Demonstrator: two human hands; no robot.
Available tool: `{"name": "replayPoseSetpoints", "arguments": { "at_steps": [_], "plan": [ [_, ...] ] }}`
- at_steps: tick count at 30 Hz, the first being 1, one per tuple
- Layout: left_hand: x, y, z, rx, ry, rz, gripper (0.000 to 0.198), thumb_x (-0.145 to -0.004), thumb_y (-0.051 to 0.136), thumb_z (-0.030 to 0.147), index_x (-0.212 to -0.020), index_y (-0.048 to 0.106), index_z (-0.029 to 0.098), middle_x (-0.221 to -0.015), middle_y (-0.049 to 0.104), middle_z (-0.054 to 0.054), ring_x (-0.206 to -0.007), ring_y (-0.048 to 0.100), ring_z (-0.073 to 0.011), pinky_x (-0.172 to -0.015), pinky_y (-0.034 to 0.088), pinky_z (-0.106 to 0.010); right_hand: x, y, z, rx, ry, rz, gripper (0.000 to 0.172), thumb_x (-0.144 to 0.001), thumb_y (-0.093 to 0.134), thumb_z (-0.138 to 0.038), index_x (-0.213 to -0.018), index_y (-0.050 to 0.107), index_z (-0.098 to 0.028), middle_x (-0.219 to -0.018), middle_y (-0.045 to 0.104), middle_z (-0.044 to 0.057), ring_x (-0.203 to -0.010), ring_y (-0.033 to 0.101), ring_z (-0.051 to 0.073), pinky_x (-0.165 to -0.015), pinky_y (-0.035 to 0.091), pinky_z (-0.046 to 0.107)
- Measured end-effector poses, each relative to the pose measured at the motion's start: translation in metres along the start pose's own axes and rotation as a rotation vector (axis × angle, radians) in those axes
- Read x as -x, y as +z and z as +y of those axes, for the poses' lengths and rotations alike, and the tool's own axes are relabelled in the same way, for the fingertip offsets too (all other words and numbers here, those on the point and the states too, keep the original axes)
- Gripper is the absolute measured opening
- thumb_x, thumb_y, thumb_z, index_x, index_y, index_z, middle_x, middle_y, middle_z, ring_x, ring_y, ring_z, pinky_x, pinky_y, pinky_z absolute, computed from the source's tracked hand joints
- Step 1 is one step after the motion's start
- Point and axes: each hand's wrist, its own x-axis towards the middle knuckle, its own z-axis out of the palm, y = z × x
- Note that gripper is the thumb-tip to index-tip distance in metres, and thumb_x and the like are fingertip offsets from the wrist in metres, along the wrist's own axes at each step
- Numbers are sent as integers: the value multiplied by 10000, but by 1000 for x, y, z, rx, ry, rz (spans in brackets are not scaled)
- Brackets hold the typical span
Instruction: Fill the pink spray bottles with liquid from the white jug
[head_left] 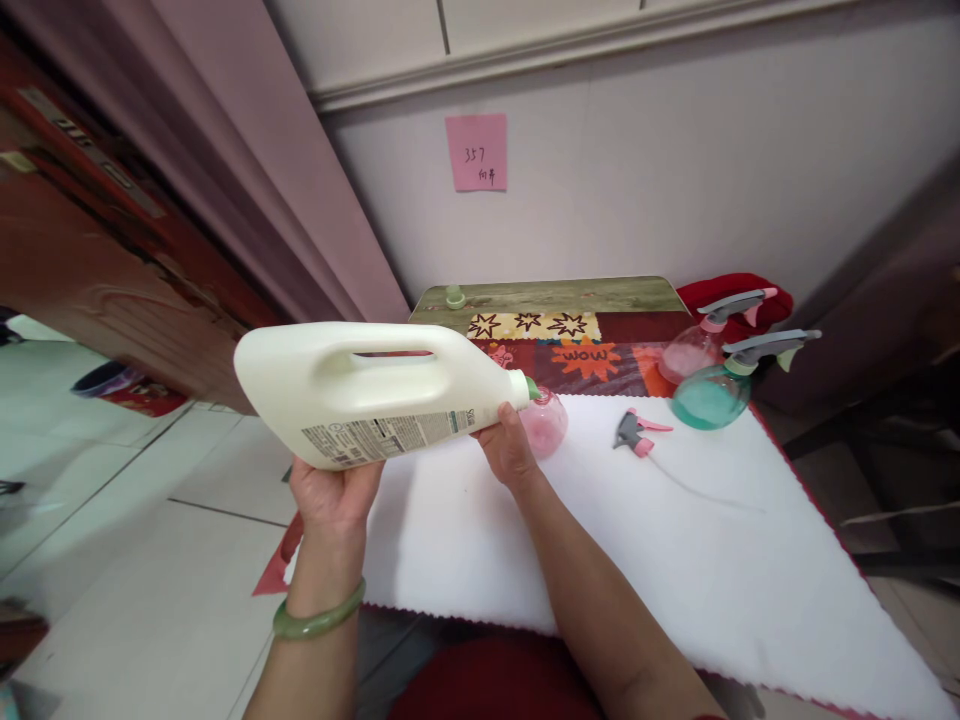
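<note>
A large white jug (360, 385) with a moulded handle lies tipped on its side in the air, its neck pointing right over the mouth of a small pink bottle (546, 425). My left hand (334, 497) grips the jug from below near its base. My right hand (508, 445) is closed around the jug's neck, right beside the pink bottle, which stands on a white cloth (600, 560). A loose pink and grey spray head (636, 433) with its thin tube lies on the cloth to the right.
At the table's back right stand a pink spray bottle (694, 350) and a teal spray bottle (712, 395), both with grey triggers. A green cap (454, 296) rests on the far table edge. A pink note (476, 152) is stuck on the wall. Tiled floor lies left.
</note>
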Motion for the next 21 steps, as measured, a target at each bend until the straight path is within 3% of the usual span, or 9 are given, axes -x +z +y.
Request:
{"name": "replayPoseSetpoints", "arguments": {
  "at_steps": [21],
  "plan": [
    [-2, -2, 2, 27, -26, -43, 460, -973, 518, 364, -1421, 611, 319, -1478, 630, -35, -1493, 444, -268, -1263, 252, -539, 0, 1, -2, 6, 0, -7, 619, -711, 802, -548, -1247, 629, -290, -1296, 734, 53, -1195, 675, 271, -937, 610, 465]
  ]
}}
